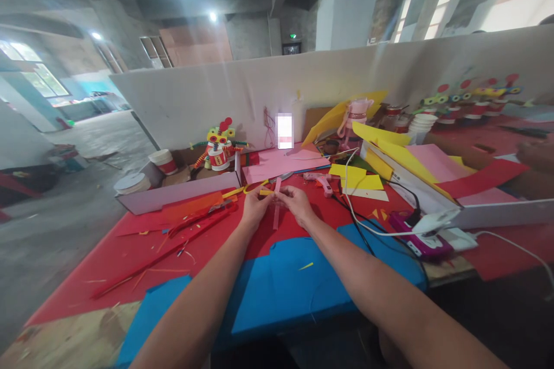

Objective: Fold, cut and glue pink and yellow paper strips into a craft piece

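Observation:
Over the red sheet covering the table, my left hand (255, 205) and my right hand (296, 204) meet with fingertips close together. A narrow pink paper strip (276, 220) runs upright between them, its ends showing above and below the fingers. My right hand's fingers are pinched on this strip. A short yellow paper strip (265, 192) sticks out at the fingertips of my left hand, which is closed on it. Just beyond lie yellow-handled scissors (255, 187). A pink hot glue gun (319, 181) rests to the right of my right hand.
A decorated paper-cup robot figure (219, 149) stands in a low box at the back left. Yellow sheets (362, 179) and a purple power strip (411, 233) with trailing cables lie right. Blue sheets (294, 282) hang over the near edge. A white partition (216, 89) stands behind.

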### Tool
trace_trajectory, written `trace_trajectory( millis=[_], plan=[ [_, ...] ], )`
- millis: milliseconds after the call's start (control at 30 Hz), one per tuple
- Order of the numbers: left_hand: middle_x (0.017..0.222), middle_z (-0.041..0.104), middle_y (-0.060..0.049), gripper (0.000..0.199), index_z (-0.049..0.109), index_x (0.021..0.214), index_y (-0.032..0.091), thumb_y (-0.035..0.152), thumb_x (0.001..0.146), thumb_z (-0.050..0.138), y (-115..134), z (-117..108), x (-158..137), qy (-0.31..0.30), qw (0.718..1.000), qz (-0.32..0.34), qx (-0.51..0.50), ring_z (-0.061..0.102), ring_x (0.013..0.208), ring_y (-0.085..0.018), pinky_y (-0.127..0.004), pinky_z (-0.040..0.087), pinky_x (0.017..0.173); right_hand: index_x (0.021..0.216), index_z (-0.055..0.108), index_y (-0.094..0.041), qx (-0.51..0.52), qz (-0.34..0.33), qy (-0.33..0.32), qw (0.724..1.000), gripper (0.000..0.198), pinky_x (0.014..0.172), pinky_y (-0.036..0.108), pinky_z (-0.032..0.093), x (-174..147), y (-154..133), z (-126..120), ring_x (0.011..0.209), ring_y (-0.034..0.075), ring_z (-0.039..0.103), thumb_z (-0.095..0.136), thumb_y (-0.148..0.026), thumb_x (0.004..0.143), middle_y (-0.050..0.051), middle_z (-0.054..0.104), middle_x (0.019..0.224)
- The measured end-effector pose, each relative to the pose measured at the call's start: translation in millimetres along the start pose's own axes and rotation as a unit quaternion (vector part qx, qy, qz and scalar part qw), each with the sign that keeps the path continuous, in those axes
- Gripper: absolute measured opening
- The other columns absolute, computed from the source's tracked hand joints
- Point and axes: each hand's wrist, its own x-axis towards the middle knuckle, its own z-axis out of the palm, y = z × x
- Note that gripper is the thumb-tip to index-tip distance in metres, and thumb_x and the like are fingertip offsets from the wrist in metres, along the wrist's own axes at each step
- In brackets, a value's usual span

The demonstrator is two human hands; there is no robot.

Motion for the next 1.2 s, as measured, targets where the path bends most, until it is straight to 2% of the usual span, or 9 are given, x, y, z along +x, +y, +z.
trace_trajectory(
  millis=[133,300,433,600,900,1200],
  plan=[
    [0.06,0.062,0.003,0.015,0.063,0.064,0.016,0.027,0.064,0.074,-1.4,0.1,0.3,0.011,1.0,0.01,0.018,0.054,0.057,-0.011,-0.022,0.04,0.057,0.075,0.067,-0.018,0.0,-0.001,0.011,1.0,0.036,0.077,0.036,0.057,1.0,2.6,-0.6,0.066,0.016,0.067,0.085,-0.041,0.053,0.0,0.07,0.072],
    [0.054,0.06,0.002,0.026,0.06,0.062,0.016,0.032,0.059,0.08,-4.6,-0.4,1.2,-0.026,0.995,-0.056,-0.075,0.048,0.047,-0.009,-0.023,0.036,0.049,0.07,0.065,-0.018,-0.023,-0.013,0.014,1.0,0.037,0.069,0.033,0.056,3.3,3.3,-1.7,0.062,0.016,0.065,0.084,-0.045,0.053,-0.001,0.067,0.064],
    [0.053,0.059,0.001,0.029,0.061,0.063,0.014,0.033,0.057,0.083,-3.5,-1.0,1.3,-0.049,0.988,-0.072,-0.127,0.049,0.047,-0.009,-0.022,0.035,0.048,0.07,0.066,-0.018,-0.037,-0.02,0.01,0.999,0.037,0.066,0.032,0.056,4.4,2.5,-2.9,0.061,0.016,0.065,0.082,-0.047,0.055,0.0,0.067,0.063],
    [0.054,0.06,0.0,0.027,0.064,0.064,0.014,0.033,0.058,0.082,-1.8,-1.1,0.9,-0.042,0.989,-0.073,-0.122,0.049,0.048,-0.009,-0.023,0.037,0.049,0.071,0.066,-0.017,-0.019,-0.008,0.005,1.0,0.038,0.07,0.032,0.057,4.9,2.1,-3.9,0.063,0.015,0.065,0.085,-0.042,0.051,0.0,0.069,0.07],
    [0.059,0.063,-0.002,0.023,0.068,0.069,0.013,0.032,0.062,0.079,-3.6,0.8,0.4,-0.04,0.985,-0.075,-0.149,0.05,0.051,-0.009,-0.023,0.039,0.05,0.069,0.064,-0.018,0.002,-0.011,0.029,1.0,0.036,0.064,0.03,0.055,3.6,-2.9,-0.2,0.057,0.013,0.062,0.084,-0.039,0.048,-0.001,0.067,0.066],
    [0.058,0.062,-0.001,0.023,0.067,0.067,0.014,0.031,0.06,0.08,-1.3,0.4,-0.1,-0.039,0.985,-0.08,-0.146,0.049,0.048,-0.008,-0.022,0.038,0.049,0.069,0.065,-0.018,-0.017,-0.002,0.03,0.999,0.032,0.071,0.032,0.055,4.0,-1.9,-2.0,0.063,0.014,0.064,0.083,-0.036,0.05,-0.001,0.068,0.068]
  ],
)
